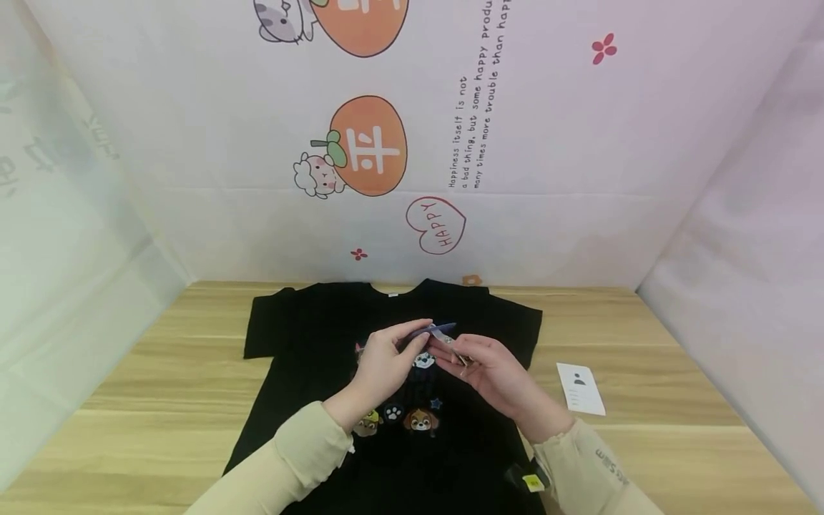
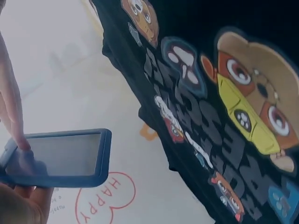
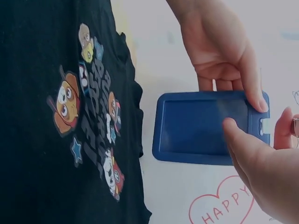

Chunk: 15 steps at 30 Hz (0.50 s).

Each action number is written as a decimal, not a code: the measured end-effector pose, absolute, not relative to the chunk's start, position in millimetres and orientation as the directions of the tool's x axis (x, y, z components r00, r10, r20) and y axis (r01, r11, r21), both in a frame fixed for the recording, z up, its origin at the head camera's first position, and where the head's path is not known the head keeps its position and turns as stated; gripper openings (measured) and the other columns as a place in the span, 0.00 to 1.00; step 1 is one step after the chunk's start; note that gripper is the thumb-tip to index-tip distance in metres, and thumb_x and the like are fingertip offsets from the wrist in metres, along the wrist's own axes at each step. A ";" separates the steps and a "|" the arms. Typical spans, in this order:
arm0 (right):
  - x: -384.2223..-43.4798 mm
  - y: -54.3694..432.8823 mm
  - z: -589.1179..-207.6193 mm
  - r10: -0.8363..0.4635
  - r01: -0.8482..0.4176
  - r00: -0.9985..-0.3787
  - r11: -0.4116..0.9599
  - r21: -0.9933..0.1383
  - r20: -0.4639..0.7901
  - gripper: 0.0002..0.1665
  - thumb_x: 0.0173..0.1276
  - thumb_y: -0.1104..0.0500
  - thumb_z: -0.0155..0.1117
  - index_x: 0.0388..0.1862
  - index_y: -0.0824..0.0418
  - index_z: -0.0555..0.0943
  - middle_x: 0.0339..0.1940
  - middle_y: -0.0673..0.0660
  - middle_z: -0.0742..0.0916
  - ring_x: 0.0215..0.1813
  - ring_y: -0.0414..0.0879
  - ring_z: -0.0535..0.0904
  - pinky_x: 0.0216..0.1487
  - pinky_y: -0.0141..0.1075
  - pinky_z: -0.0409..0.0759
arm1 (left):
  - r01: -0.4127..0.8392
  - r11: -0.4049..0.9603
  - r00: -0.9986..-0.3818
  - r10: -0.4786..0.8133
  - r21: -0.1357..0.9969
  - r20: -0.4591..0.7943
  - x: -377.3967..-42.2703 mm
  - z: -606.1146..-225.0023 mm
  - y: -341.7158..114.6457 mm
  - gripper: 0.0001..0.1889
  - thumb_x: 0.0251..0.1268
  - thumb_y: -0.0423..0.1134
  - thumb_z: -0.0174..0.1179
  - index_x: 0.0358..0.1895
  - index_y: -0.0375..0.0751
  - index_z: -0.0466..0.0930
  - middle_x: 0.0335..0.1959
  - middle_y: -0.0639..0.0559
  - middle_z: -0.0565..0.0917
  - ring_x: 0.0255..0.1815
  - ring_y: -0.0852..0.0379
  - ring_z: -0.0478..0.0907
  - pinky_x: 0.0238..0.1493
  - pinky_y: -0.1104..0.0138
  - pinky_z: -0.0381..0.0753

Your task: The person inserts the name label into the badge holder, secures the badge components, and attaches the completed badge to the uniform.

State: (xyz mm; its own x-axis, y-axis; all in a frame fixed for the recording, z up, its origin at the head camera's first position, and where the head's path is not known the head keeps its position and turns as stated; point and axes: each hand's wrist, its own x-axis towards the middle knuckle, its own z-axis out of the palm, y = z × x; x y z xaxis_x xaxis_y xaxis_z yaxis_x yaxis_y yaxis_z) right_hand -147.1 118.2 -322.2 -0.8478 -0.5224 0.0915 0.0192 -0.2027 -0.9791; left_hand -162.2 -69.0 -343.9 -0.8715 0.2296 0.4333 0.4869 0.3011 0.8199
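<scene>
A blue badge holder [image 3: 201, 128] with a clear window is held up over a black T-shirt [image 1: 463, 443]. My left hand [image 1: 384, 363] pinches one end of the holder, its thumb on the front face and its fingers behind. My right hand [image 1: 496, 372] holds the same end, where a clear strap [image 1: 440, 334] and a metal clip [image 1: 463, 359] are. In the right wrist view, a right fingertip [image 3: 230, 123] touches the window. The left wrist view shows the holder [image 2: 70, 158] from its other side of the grip. The right fingers partly hide the clip.
A white card [image 1: 581, 388] with a person icon lies on the wooden table [image 1: 669, 429] to the right. The T-shirt is spread out with cartoon dog prints [image 1: 421, 420]. A printed white cloth [image 1: 528, 236] stands behind the table, with white sheets at both sides.
</scene>
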 end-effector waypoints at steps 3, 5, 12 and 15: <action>-145.2 114.8 -323.4 -0.494 0.015 -0.864 -0.216 -0.976 0.096 0.19 0.74 0.62 0.44 0.21 0.56 0.72 0.46 0.51 0.81 0.58 0.38 0.78 0.61 0.34 0.74 | 0.472 0.289 -0.881 0.192 0.833 0.433 -162.9 -343.3 -66.6 0.13 0.69 0.33 0.54 0.52 0.38 0.81 0.49 0.44 0.84 0.32 0.55 0.79 0.35 0.74 0.78; -143.7 112.1 -324.0 -0.478 0.023 -0.873 -0.236 -0.971 0.095 0.19 0.74 0.63 0.44 0.21 0.56 0.73 0.46 0.51 0.80 0.57 0.39 0.78 0.61 0.34 0.74 | 0.461 0.265 -0.887 0.170 0.847 0.430 -163.6 -343.2 -65.3 0.12 0.69 0.32 0.53 0.51 0.37 0.81 0.47 0.44 0.85 0.29 0.53 0.77 0.32 0.76 0.76; -142.2 102.9 -321.3 -0.436 0.060 -0.897 -0.285 -0.957 0.074 0.20 0.75 0.64 0.42 0.22 0.55 0.74 0.35 0.50 0.75 0.55 0.39 0.79 0.59 0.32 0.75 | 0.455 0.242 -0.890 0.136 0.857 0.434 -165.0 -344.3 -64.2 0.12 0.68 0.29 0.53 0.50 0.34 0.82 0.45 0.41 0.85 0.26 0.60 0.77 0.31 0.73 0.80; -143.6 102.7 -318.6 -0.424 0.057 -0.902 -0.307 -0.950 0.083 0.21 0.75 0.63 0.41 0.22 0.55 0.74 0.35 0.50 0.76 0.55 0.39 0.79 0.59 0.30 0.75 | 0.591 0.359 -0.803 0.180 0.723 0.568 -166.4 -341.8 -66.0 0.12 0.66 0.27 0.55 0.49 0.34 0.83 0.44 0.43 0.86 0.28 0.60 0.81 0.34 0.71 0.83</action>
